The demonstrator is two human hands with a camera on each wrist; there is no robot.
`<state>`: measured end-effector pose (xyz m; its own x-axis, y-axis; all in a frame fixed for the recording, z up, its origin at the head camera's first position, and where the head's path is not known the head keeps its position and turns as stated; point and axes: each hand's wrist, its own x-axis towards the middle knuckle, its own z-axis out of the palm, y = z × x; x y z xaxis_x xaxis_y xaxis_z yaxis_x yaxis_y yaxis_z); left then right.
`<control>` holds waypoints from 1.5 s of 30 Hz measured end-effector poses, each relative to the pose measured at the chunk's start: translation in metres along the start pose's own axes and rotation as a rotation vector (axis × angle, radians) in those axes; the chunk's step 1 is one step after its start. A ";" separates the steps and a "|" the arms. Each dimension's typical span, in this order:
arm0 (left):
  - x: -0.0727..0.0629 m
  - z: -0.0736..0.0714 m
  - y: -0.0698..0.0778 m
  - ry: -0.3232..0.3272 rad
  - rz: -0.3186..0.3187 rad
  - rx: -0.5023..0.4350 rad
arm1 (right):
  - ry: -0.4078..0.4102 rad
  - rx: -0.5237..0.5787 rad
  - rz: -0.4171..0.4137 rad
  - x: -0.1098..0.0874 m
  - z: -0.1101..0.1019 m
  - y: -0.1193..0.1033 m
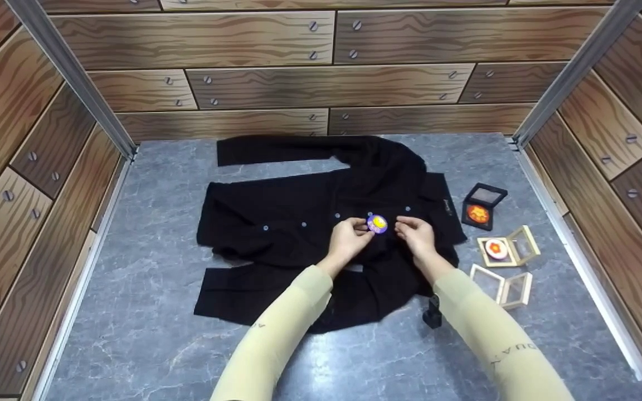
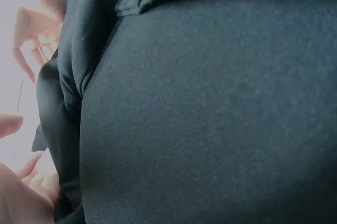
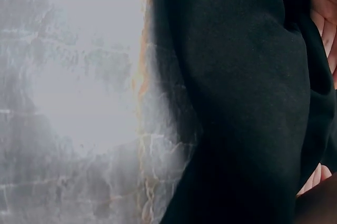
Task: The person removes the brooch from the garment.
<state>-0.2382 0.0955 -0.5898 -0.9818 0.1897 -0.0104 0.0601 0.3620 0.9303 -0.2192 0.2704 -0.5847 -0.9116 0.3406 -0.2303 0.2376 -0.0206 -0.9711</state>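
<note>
My left hand (image 1: 350,238) pinches the rim of a round purple badge (image 1: 377,224) with a yellow figure on it, held over the front of a black shirt (image 1: 276,203). To the right of the badge, my right hand (image 1: 417,236) is apart from it, with fingers loosely bent and nothing visible between them. The shirt lies spread out sideways, collar to the right, with small buttons down its front. Black cloth fills most of the left wrist view, where the left hand (image 2: 26,192) shows at the lower left edge. The badge is hidden in both wrist views.
Right of the collar stand an open black case (image 1: 485,203) with a red-orange round piece, an open light wooden case (image 1: 513,253) with a white-and-red round piece, and another open wooden case (image 1: 516,291). Wood-patterned walls (image 1: 259,39) enclose the grey marbled surface (image 1: 148,234).
</note>
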 end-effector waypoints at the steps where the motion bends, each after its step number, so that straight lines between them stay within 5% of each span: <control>1: 0.000 0.000 0.000 -0.002 -0.004 0.009 | -0.009 -0.020 -0.004 0.000 0.000 0.000; 19: 0.012 0.002 0.000 -0.013 -0.040 0.145 | -0.109 -0.402 -0.017 0.005 0.008 -0.002; 45: 0.014 0.009 0.001 -0.004 -0.035 0.191 | -0.034 -0.404 -0.027 0.002 0.016 0.000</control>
<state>-0.2507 0.1068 -0.5919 -0.9832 0.1774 -0.0429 0.0597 0.5349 0.8428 -0.2261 0.2558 -0.5866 -0.9283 0.3046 -0.2132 0.3197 0.3613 -0.8759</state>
